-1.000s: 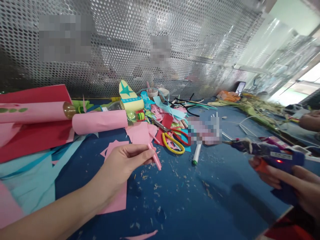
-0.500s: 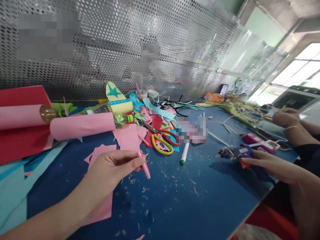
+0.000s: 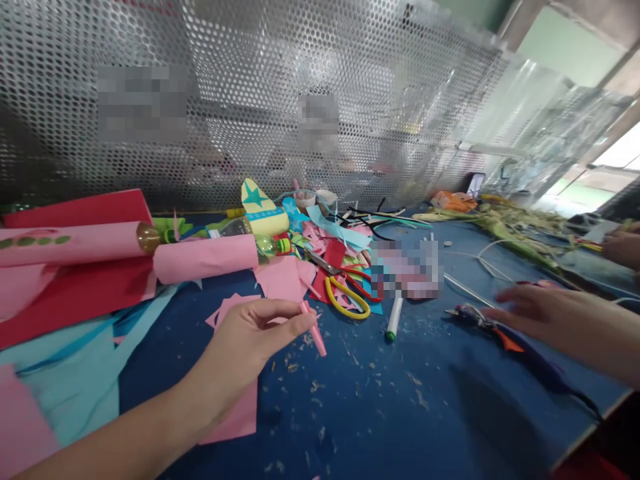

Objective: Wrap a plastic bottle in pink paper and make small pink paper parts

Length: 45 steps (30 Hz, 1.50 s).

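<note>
My left hand point(image 3: 265, 333) pinches a small pink paper roll point(image 3: 315, 333) between thumb and fingers, above the blue table. Under that hand lies a sheet of pink paper point(image 3: 240, 407). On the right, a dark blue glue gun point(image 3: 535, 360) with an orange trigger lies on the table. My right hand point(image 3: 555, 323) hovers at its near body with fingers stretched out, not wrapped around it; whether they touch is unclear. Between the hands lie a white marker with a green end point(image 3: 394, 320) and scissors with yellow and red handles point(image 3: 350, 293).
Pink paper-wrapped bottles point(image 3: 205, 257) and red card point(image 3: 90, 307) lie on the left. Paper scraps point(image 3: 330, 240) are heaped behind the scissors. Dry husks point(image 3: 515, 227) lie at the back right, near another person's hand point(image 3: 623, 247). A perforated metallic sheet point(image 3: 250, 100) stands behind.
My right hand has let go of the glue gun, which now rests on the table. My left hand still holds the pink roll. The view has swung left.
</note>
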### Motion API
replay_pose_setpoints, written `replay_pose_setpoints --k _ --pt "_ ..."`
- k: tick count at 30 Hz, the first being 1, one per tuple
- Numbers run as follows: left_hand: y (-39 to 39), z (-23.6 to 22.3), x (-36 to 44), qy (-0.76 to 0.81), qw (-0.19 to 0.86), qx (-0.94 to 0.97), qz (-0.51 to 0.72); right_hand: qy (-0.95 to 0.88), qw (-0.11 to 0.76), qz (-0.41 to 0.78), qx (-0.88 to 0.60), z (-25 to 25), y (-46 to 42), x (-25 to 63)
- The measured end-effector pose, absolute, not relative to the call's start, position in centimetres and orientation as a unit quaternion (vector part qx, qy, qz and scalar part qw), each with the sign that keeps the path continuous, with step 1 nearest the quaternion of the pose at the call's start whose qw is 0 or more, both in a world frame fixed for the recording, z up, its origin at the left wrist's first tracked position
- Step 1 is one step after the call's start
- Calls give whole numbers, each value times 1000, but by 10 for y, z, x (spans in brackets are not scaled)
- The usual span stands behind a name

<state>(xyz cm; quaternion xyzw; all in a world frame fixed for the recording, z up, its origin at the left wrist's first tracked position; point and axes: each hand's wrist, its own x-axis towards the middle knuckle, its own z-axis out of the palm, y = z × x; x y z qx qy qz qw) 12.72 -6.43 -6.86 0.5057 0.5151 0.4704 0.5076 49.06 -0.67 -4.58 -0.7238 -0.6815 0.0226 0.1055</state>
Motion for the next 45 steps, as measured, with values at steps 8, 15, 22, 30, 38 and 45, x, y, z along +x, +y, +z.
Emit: replay_pose_setpoints --k 8,15,22,30,38,45 --pt "-73 -60 126 483 522 503 491 -803 224 353 -423 -37 -60 322" --pt "-71 -49 126 480 506 510 503 -656 333 592 -330 -60 -50 295" --pt "-75 -56 127 502 442 527 524 -662 356 569 -333 -81 -52 299" --pt "-74 -48 125 487 447 562 497 -600 368 639 -310 -91 -51 296" --pt "-71 -59 124 483 445 556 509 -621 365 615 -321 -100 -46 294" --pt "-69 -61 123 522 420 585 457 -643 365 581 -342 -103 -49 294"
